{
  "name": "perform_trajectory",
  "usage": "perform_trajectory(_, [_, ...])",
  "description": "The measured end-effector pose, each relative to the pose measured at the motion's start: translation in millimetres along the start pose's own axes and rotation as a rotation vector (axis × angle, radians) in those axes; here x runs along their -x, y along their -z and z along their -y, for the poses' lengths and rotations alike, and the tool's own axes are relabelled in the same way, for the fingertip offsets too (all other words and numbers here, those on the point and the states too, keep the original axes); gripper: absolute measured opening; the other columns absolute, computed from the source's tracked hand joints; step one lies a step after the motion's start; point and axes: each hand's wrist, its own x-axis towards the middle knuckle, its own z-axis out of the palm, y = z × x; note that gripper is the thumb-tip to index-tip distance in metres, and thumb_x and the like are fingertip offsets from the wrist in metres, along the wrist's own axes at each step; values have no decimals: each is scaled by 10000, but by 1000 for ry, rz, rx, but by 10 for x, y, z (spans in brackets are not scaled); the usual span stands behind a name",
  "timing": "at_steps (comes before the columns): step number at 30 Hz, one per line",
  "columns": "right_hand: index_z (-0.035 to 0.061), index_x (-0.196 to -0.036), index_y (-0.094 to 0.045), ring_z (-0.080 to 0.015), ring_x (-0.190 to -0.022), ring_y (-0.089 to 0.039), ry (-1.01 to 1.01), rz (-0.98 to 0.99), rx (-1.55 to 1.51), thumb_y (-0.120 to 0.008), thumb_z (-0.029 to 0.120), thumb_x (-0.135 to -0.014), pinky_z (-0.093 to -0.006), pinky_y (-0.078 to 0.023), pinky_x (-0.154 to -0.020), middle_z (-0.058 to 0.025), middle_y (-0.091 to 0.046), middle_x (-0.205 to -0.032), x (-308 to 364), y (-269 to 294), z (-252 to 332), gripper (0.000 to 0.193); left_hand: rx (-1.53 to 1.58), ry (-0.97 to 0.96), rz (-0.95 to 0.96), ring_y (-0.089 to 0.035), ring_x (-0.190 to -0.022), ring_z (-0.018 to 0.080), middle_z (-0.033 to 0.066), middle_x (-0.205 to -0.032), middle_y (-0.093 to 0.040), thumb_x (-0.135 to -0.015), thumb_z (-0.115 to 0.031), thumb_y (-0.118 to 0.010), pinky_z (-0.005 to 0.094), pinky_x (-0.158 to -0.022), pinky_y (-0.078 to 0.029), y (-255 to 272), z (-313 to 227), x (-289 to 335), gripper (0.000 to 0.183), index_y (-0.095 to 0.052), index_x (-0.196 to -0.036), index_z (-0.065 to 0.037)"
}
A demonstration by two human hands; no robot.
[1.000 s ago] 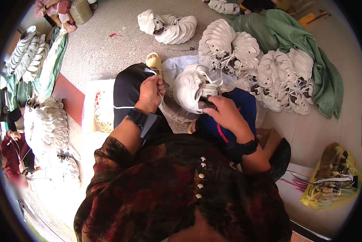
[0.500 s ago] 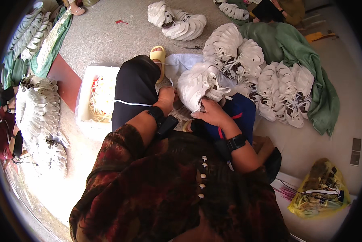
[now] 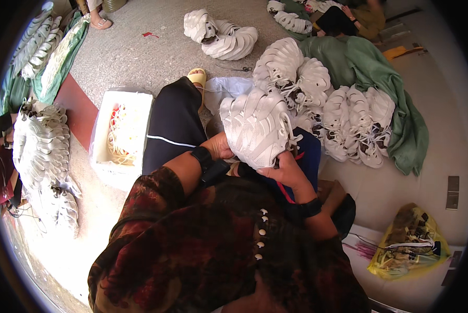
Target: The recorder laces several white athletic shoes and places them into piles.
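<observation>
A bundle of nested white shoe uppers (image 3: 256, 128) is held up over my lap, its layered sides toward me and loose laces at its right end. My right hand (image 3: 286, 171) is closed on the bundle's near right edge, thumb on top and fingers mostly hidden. At the left side, my left hand (image 3: 221, 145) grips the bundle's edge, with its fingertips out of sight behind it. Just beyond the bundle, more stacked white shoe uppers (image 3: 279, 62) are heaped, and others lie in rows (image 3: 353, 125) to the right.
To my left stands a white box (image 3: 101, 141) holding pale and orange laces (image 3: 121, 135). A green cloth (image 3: 385, 99) borders the heap. Scissors (image 3: 246, 69) and another ring of uppers (image 3: 231, 41) lie ahead. A yellow bag (image 3: 409, 245) sits at lower right. Other people sit nearby.
The bundle has turned so its layered side faces up toward me. My left hand, which was apart from it at a lace, has come to its left edge. The view has shifted slightly.
</observation>
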Motion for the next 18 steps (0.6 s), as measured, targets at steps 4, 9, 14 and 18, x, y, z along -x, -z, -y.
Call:
perform_trajectory(4, [-5,-1221,-452,-319,-1189,-409,-14,131,158,-749,347,-648,-373,-298,-1001,-186,-449,-1257,-100,28,124,735,-52,3,52,-610,-959,184,103,-1104,-611,-820,-203,-628,362,-875,-474,14,-66,52,363,-560,-1143,-50])
perform_trajectory(9, [22,-1212,-468,-351,-1185,-411,81,223,300,-750,371,-634,-387,-316,-994,-193,-456,-1254,-147,48,94,732,-18,133,-15,-613,-952,190,89,-1086,-620,-813,-202,-641,360,-867,-477,188,-8,14,363,-568,-1140,-63])
perform_trajectory(14, [47,-1207,-489,-357,-1167,-424,82,205,577,-736,409,-627,-386,-343,-979,-188,-482,-1237,-241,75,-5,727,-141,24,-126,-594,-976,180,83,-1124,-597,-825,-183,-625,354,-870,-464,128,-25,9,373,-542,-1167,-59])
perform_trajectory(18, [54,-1188,-519,-348,-1106,-478,86,226,615,-724,440,-600,-379,-368,-951,-189,-522,-1192,-307,127,42,732,-135,22,-106,-569,-1024,181,80,-1167,-572,-836,-176,-611,344,-875,-461,161,-1,3,396,-511,-1201,-61])
